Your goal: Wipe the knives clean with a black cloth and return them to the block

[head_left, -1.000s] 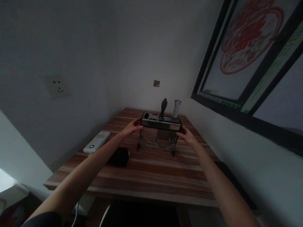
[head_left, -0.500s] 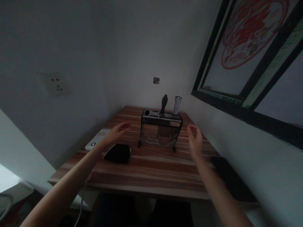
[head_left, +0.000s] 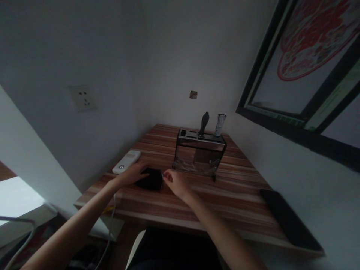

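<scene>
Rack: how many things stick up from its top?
2: a black handle near the middle, and a silvery piece toward the right end. Shorter ones may be hidden.

The room is dim and greyish, with a brighter patch [head_left: 21, 195] at lower left. A plain left wall [head_left: 107, 56] carries a pale socket plate [head_left: 83, 98]; the back wall [head_left: 194, 45] bears a small brownish square [head_left: 193, 94]. On the right wall [head_left: 253, 150], a dark frame [head_left: 295, 135] surrounds a red, rounded decoration [head_left: 315, 48]. The worktop [head_left: 239, 198], streaked reddish-brown, fills the corner.
</scene>
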A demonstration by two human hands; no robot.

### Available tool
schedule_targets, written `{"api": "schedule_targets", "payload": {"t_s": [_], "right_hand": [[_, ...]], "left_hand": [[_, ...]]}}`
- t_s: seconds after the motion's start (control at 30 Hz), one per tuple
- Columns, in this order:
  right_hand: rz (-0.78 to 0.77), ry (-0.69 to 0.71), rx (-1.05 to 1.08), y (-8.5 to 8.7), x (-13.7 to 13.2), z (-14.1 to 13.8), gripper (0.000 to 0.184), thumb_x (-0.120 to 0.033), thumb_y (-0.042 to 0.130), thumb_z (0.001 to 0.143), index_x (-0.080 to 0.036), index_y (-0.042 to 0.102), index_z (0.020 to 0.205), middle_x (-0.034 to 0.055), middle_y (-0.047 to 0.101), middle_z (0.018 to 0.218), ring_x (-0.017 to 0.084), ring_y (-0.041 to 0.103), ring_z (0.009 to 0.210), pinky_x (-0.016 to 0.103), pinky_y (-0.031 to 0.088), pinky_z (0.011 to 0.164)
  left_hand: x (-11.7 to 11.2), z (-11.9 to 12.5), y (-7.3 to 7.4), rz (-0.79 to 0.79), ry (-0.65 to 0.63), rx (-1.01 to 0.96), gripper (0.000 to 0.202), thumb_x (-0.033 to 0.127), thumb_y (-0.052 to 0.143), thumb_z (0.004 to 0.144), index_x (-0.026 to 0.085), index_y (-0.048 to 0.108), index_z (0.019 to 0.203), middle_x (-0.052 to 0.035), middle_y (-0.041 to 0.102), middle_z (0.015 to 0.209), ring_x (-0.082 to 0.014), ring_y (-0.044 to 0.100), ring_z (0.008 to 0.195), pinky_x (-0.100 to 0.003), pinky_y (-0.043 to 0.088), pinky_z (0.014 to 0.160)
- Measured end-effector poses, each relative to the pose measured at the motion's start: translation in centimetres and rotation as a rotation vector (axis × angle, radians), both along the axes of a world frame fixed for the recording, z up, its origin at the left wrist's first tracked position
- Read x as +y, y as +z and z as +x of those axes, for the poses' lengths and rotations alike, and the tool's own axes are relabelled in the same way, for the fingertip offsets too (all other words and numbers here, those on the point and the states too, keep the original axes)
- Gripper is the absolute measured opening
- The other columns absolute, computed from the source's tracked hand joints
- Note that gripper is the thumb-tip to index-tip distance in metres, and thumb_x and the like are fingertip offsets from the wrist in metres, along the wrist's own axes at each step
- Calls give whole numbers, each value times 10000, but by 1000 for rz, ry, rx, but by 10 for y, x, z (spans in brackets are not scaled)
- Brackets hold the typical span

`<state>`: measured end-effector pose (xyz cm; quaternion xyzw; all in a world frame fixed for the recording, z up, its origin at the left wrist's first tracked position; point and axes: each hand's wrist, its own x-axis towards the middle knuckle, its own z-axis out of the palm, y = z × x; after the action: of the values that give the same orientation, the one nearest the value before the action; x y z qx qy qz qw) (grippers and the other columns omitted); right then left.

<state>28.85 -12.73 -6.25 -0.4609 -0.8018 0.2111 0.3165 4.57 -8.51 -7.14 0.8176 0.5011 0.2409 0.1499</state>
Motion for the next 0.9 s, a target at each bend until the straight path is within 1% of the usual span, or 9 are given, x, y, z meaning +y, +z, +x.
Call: {"api": "schedule_targets", "payload": {"t_s": [0.1,0.17,0.27,0.37,0.53,0.6,0.7,0.8,0.9], "right_hand": [[-9,-58,-93,-6,8,-15,71,-282,615,807,-230,615,854,30,663,808,196,606,765,300,425,675],[-8,-76,-134,-9,12,-22,128,-328,645,790,-225,596,847,54,654,884,223,593,865,327,428,729],[-12,-76,-168,-13,14,-27,232,-356,698,744,-206,573,870,98,625,974,266,550,983,376,421,798],[-38,-63,-163,-17,15,-27,285,-331,738,704,-196,559,880,106,608,988,271,540,990,384,419,809],[-99,-45,-76,-22,17,-21,305,-239,786,629,-197,543,808,60,599,935,234,550,922,326,414,761],[-130,-40,-17,-20,18,-15,302,-231,780,626,-202,536,802,26,598,873,204,558,843,297,411,715],[-181,-11,92,-16,19,4,264,-315,724,691,-207,530,834,-16,585,785,158,554,735,257,405,648],[-226,33,196,-13,20,34,265,-365,675,730,-202,527,877,-26,585,787,138,562,729,233,411,633],[-265,53,256,-15,20,72,284,-371,681,707,-194,545,883,-24,589,776,140,566,717,238,413,634]], "left_hand": [[0,1,-2,-3,-23,29,326,386,603,720,204,604,991,-94,649,1028,-269,585,963,-360,419,863],[0,2,-3,-20,-3,19,329,377,621,701,219,602,989,-86,650,1038,-273,582,972,-361,414,871],[1,3,-1,-51,31,18,314,364,647,660,225,614,939,-76,664,993,-281,591,940,-362,422,852],[-1,7,2,-90,16,-6,326,352,660,624,228,635,925,-69,675,982,-283,597,941,-353,424,854],[-9,19,15,-126,-34,-80,317,346,661,615,232,674,910,-53,690,976,-282,603,958,-327,421,858],[-13,26,21,-158,-91,-92,288,320,641,647,233,677,919,-43,696,959,-267,615,924,-319,427,834],[-17,42,28,-217,-214,-140,269,286,618,691,238,671,951,-26,700,939,-243,624,885,-297,438,787],[-17,66,30,-231,-314,-190,274,312,629,710,221,657,967,-23,695,919,-232,619,867,-283,440,748],[-15,98,29,-258,-416,-175,259,360,624,737,197,641,937,-17,680,861,-202,608,792,-263,432,693]]}}
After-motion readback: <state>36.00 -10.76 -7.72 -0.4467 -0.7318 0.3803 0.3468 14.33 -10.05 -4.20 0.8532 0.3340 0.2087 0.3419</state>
